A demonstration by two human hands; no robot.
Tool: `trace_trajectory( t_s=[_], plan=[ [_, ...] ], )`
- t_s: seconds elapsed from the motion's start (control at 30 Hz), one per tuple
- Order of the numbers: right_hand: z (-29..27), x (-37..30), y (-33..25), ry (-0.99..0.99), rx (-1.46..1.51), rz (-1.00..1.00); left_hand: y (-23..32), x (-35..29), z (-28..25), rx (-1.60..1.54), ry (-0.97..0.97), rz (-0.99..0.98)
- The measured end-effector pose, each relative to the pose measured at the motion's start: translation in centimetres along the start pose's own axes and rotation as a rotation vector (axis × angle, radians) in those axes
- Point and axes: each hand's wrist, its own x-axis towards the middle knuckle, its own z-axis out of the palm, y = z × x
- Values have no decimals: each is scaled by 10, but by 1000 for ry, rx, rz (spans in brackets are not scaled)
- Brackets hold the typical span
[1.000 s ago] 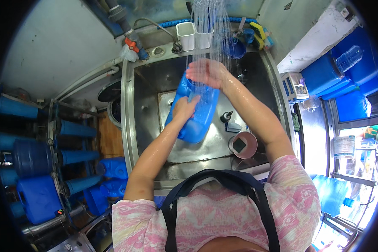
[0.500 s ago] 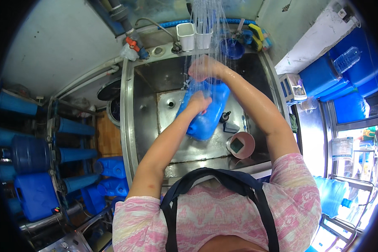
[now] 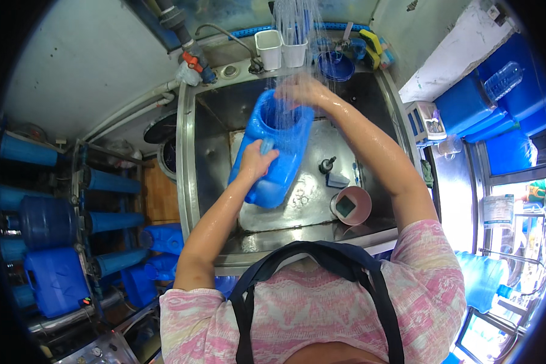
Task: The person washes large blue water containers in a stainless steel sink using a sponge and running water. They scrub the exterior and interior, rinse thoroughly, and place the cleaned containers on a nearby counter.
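A blue plastic water jug (image 3: 278, 179) is held at a slant inside the steel sink (image 3: 187, 151), under water (image 3: 297, 36) streaming from above. My left hand (image 3: 258, 162) is closed around the handle on the jug's upper side. At the far end of the jug, by its wide round opening, is my right hand (image 3: 304, 91). Motion and falling water smear its fingers, so their hold is unclear. To the right of the jug, a small dark bottle (image 3: 327, 164), a greyish block (image 3: 337, 180) and a pink cup (image 3: 358, 206) with a dark green pad (image 3: 344, 207) are on the sink floor.
Two white containers (image 3: 269, 50), a blue bowl (image 3: 336, 67) and yellow sponges (image 3: 372, 50) line the sink's back ledge. A red-handled valve (image 3: 192, 62) is at back left. Blue cylinders (image 3: 112, 223) and jugs (image 3: 56, 282) stand at left. A large light-blue bottle (image 3: 479, 282) is at right.
The jug has shifted left and turned so its round opening shows under the water. My left hand has moved left and nearer with it; my right hand has shifted slightly right.
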Motion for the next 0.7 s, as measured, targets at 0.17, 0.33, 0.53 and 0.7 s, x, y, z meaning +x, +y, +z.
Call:
trace_trajectory(
  t_s=[0.17, 0.33, 0.53, 0.7],
  plan=[
    [26, -50, -34, -416, 372, -15, 1, 53, 29, -682, -25, 6],
    [2, -74, -2, -860, -62, 44, 14, 71, 46, -473, 71, -12],
    [31, -113, 184, -1084, -697, 546, 38, 57, 26, 85, -148, -145],
    [99, -155, 360, -1481, -1033, 304, 43, 54, 21, 293, -197, -181]
  ],
)
